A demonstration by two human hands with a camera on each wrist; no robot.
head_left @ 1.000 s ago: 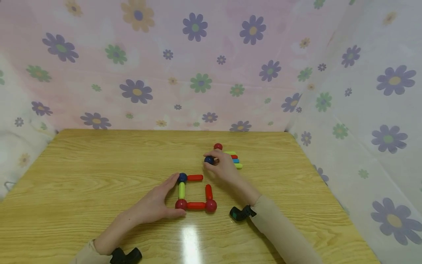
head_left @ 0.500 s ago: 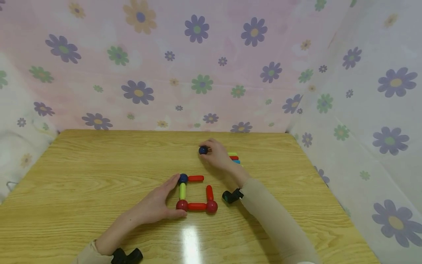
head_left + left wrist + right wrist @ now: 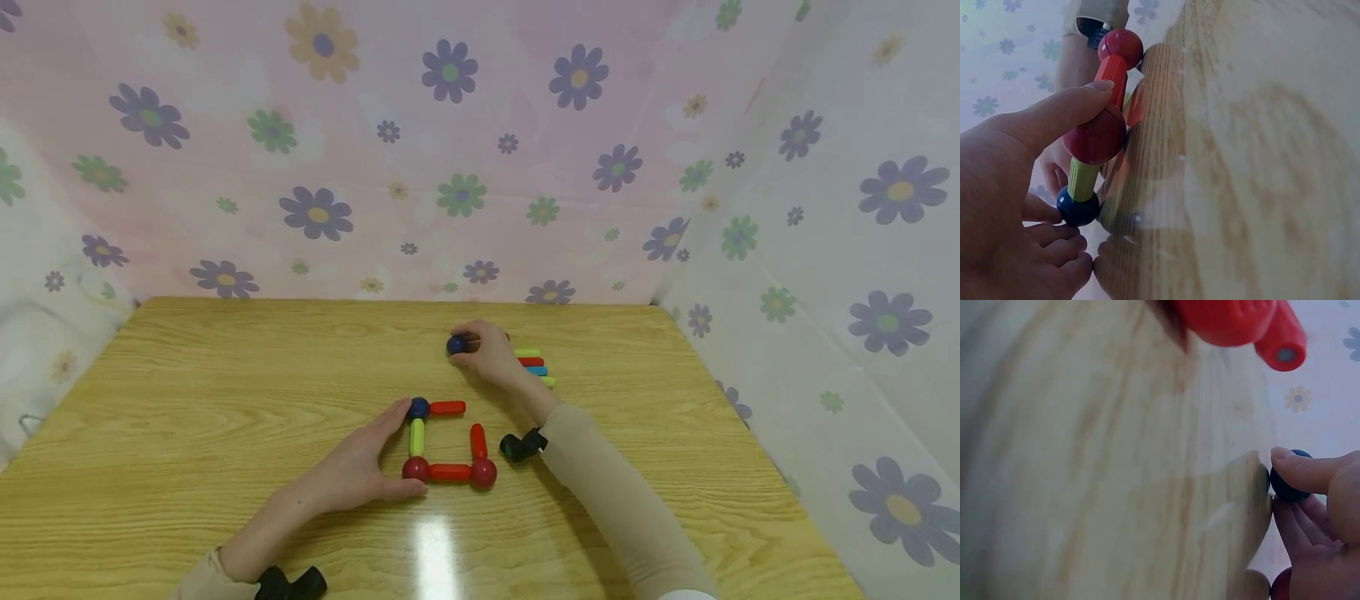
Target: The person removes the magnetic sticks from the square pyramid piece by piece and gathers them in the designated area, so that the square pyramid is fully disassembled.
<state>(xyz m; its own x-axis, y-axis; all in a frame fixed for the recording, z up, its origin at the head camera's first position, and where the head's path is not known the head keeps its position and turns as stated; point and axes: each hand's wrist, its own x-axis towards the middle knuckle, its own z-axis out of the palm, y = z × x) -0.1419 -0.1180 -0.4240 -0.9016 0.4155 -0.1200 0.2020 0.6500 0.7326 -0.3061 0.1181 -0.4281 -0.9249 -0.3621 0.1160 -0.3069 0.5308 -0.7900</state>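
Observation:
On the table, magnetic rods and balls form a square with a gap at its far right corner. My left hand [image 3: 348, 471] holds its left side, thumb at the near-left red ball [image 3: 416, 469] and fingertips at the blue ball [image 3: 418, 408]. Between those balls runs a yellow-green rod [image 3: 1083, 180]. Red rods [image 3: 448, 472] make up the other sides, and another red ball [image 3: 483, 473] sits at the near right. Farther back, my right hand [image 3: 487, 354] pinches a dark blue ball [image 3: 1289, 478] low at the tabletop.
Several loose rods [image 3: 532, 362] in yellow-green, red and blue lie side by side, partly behind the right hand. A loose red ball [image 3: 1280, 587] is mostly hidden by that hand. A flowered cloth [image 3: 375, 167] rises behind the table [image 3: 225, 375].
My right hand has carried the blue ball back and to the left, away from the loose rods, and now partly covers the loose red ball. The left hand keeps its place on the square.

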